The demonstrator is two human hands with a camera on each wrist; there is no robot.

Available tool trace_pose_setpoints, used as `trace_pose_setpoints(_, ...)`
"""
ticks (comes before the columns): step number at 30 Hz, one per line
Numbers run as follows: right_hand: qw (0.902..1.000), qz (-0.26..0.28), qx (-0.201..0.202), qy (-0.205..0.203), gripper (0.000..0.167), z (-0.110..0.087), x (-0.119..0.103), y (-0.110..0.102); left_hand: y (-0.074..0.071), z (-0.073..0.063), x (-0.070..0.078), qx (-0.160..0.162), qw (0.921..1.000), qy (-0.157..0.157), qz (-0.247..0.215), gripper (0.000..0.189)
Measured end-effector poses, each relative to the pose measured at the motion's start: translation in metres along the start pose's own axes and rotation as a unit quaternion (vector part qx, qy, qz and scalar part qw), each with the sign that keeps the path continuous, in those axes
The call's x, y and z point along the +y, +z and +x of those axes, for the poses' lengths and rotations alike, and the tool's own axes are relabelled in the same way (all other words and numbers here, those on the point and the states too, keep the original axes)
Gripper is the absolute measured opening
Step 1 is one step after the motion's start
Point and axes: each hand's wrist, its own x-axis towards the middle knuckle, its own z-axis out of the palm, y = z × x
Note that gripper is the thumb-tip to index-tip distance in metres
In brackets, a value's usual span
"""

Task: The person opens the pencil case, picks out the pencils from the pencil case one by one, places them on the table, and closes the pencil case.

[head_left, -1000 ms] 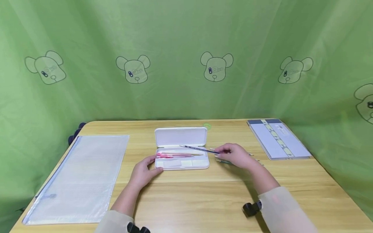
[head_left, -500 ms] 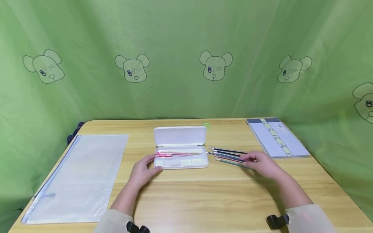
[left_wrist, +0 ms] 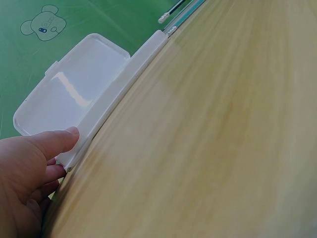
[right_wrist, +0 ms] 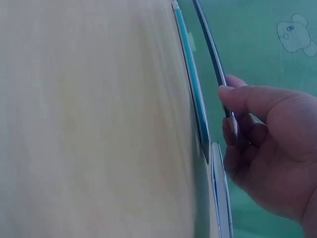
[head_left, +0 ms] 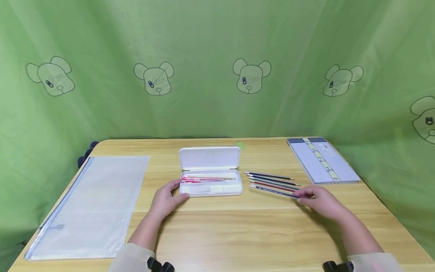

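Note:
My left hand [head_left: 166,200] grips the left end of a white pencil case [head_left: 234,192], its thumb on the front wall in the left wrist view. The case lies with its lid [head_left: 210,158] raised; pink pens [head_left: 200,180], a thin tan-tipped stick and white blocks lie inside. My right hand [head_left: 321,202] pinches a dark patterned pencil [head_left: 273,191] near its right end, thumb against fingers. This pencil overlaps the front of a row of several pencils [head_left: 272,175] right of the case. In the right wrist view, the held pencil stands apart from a teal pencil [right_wrist: 192,79].
A translucent zip pouch [head_left: 91,204] lies flat at the left of the wooden table [head_left: 238,234]. At the back right is a stack of pale notebooks [head_left: 312,162] with a patterned band. Behind the case lies a small green ring [head_left: 240,145]. A green curtain [head_left: 204,30] hangs behind.
My right hand has carried the pencil from over the pencil case rightward, then toward the front of the pencil row, uncovering the other pencils. My left hand has stayed on the case.

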Motion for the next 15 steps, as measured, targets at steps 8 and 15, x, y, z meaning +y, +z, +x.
trace_pose_setpoints(8,0.9998,-0.006,-0.009,0.018,0.028,-0.006,0.008,-0.001,0.000,0.001,0.000,-0.002,1.0000,-0.001,0.000,0.063)
trace_pose_setpoints(15,0.9997,-0.003,-0.014,0.022,0.024,-0.005,0.013,0.001,0.000,0.000,0.000,-0.002,1.0000,0.000,-0.001,0.063)
